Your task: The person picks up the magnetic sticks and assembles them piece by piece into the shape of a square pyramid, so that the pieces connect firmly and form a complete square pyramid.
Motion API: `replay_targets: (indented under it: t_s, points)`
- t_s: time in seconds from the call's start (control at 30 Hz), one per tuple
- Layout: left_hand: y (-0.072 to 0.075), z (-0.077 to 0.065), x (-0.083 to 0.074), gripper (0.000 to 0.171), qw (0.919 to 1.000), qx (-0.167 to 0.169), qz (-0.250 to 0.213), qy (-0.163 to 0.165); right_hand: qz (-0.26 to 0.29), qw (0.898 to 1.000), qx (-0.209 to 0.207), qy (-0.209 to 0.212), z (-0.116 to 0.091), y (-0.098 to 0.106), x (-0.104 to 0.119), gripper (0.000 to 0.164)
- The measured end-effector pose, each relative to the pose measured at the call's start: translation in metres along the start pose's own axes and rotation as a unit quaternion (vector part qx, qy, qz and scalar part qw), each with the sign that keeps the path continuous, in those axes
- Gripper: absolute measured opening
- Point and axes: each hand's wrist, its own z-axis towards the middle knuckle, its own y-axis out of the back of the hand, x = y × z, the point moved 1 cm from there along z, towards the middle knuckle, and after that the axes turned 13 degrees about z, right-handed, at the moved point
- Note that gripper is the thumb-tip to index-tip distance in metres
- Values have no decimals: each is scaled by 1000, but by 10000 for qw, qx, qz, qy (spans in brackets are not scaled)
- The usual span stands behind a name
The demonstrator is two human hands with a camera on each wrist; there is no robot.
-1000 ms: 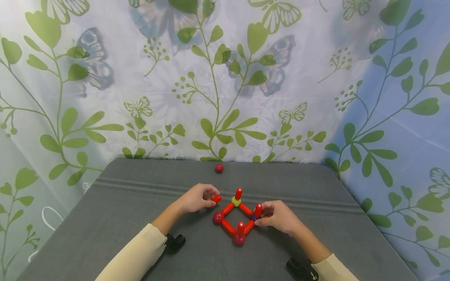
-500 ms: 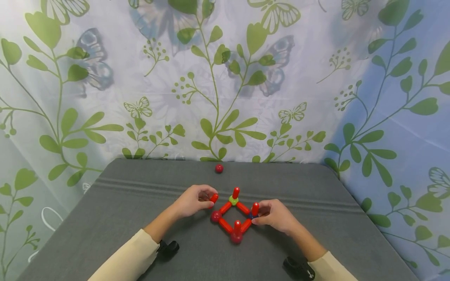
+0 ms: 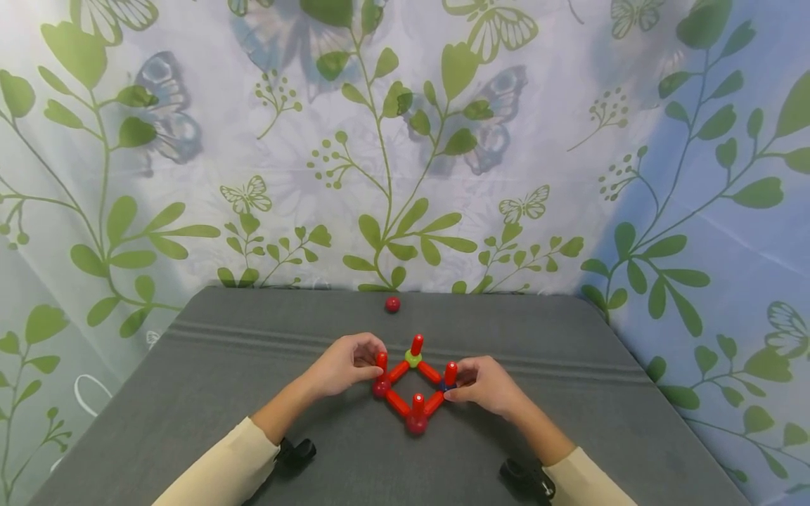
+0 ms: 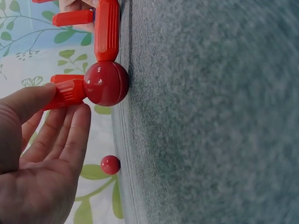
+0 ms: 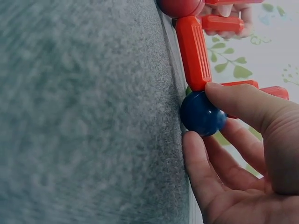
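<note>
A square of red rods joined by balls lies on the grey table, with upright rods on its corners. My left hand (image 3: 351,364) pinches a red rod (image 4: 70,92) between thumb and fingers, its end right at the red ball (image 4: 107,84) of the left corner. My right hand (image 3: 486,386) holds the dark blue ball (image 5: 202,113) at the right corner, thumb on top and fingers around its side. The far corner is a lime green ball (image 3: 413,359) bearing a red rod (image 3: 417,344). Nearest me is another red ball (image 3: 416,424) with a rod standing on it.
A loose red ball (image 3: 393,304) sits near the far edge of the grey table (image 3: 304,316). Behind the table hangs a curtain (image 3: 285,154) printed with leaves and butterflies. Black wrist devices (image 3: 296,453) are strapped at both sleeves.
The rod in my left hand has turned from slanted to upright and come onto the left red ball. The whole square has shifted slightly left, my right hand moving with it.
</note>
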Motion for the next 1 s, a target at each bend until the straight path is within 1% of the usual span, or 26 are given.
replay_targets:
  t_s: [0.23, 0.5, 0.77, 1.0]
  points:
    - [0, -2, -2, 22, 9998, -35, 131, -110, 41, 10000, -10, 11, 2, 0, 1, 23]
    - [-1, -5, -7, 23, 9995, 123, 119, -269, 55, 10000, 0, -61, 3, 0, 0, 25]
    - [-1, -4, -4, 21, 9993, 291, 21, -247, 22, 10000, -17, -38, 2, 0, -1, 28]
    - [-1, -2, -2, 21, 9987, 387, -61, -338, 57, 10000, -29, 3, 3, 0, 0, 27]
